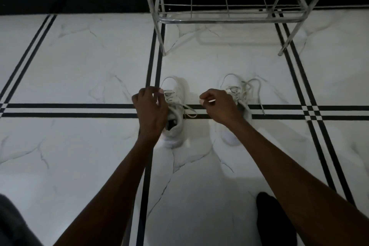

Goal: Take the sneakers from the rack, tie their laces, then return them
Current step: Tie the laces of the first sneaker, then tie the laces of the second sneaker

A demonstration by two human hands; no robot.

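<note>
With my left hand (151,106) and right hand (216,104) each pinching a lace end of the left sneaker (177,110), I judged even, outward tension would seat the knot snugly.

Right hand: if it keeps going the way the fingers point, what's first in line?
The right hand points left, pinching a lace end. First in line is likely the left sneaker, where the left hand works; depth is unclear.
</note>
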